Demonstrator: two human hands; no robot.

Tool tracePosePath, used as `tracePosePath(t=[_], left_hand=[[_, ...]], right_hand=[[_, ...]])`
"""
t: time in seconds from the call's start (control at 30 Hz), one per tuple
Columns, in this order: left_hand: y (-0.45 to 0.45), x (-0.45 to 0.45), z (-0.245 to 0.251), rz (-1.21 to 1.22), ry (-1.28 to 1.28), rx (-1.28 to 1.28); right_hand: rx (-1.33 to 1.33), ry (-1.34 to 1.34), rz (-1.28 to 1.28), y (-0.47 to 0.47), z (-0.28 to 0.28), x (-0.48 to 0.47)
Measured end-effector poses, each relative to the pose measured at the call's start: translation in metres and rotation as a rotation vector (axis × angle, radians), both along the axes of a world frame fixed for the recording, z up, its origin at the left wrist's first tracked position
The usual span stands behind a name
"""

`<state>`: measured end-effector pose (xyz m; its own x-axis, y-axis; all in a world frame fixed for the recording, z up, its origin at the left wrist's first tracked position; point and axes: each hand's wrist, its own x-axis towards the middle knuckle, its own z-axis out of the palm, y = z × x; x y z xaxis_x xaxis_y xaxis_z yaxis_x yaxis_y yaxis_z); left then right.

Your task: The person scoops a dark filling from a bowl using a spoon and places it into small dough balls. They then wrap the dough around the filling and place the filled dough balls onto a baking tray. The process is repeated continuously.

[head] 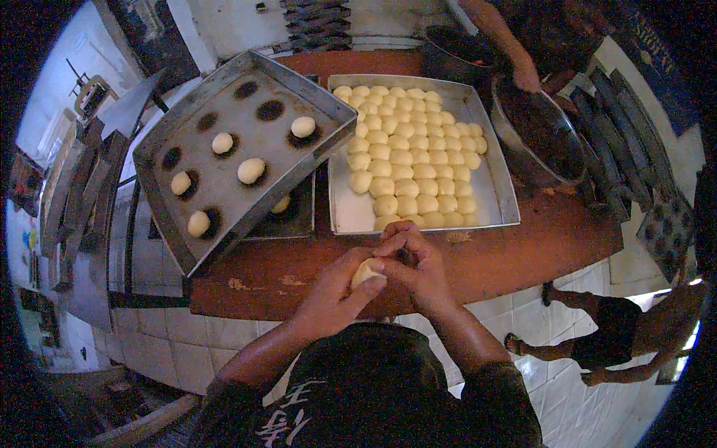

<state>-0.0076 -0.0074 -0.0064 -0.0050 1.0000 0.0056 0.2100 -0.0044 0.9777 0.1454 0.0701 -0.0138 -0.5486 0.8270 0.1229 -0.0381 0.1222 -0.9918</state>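
Note:
Between my two hands, above the table's near edge, is a small piece of pale dough. My left hand cups it from the side, thumb across its front. The fingertips of my right hand meet at the dough's right edge and seem to pinch it; the fingers hide part of the contact. Just beyond stands a square metal tray with rows of yellowish dough balls packed side by side. To its left, a dark baking pan sits tilted, with several paler dough balls spaced apart on it.
Another tray lies under the tilted pan. At the right, a co-worker's hand reaches into a large metal basin of dark filling. Behind it is a dark pot. Everything rests on a reddish-brown table. Another person is at the lower right.

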Motion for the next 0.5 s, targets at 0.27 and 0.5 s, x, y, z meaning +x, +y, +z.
tracePosePath(t=[0.27, 0.5], left_hand=[[0.002, -0.010, -0.016, 0.059, -0.487, -0.343], [0.005, -0.003, -0.019, 0.056, -0.429, -0.242]], right_hand=[[0.597, -0.308, -0.005, -0.009, 0.024, 0.000], [0.065, -0.099, -0.038, -0.012, 0.002, -0.010]])
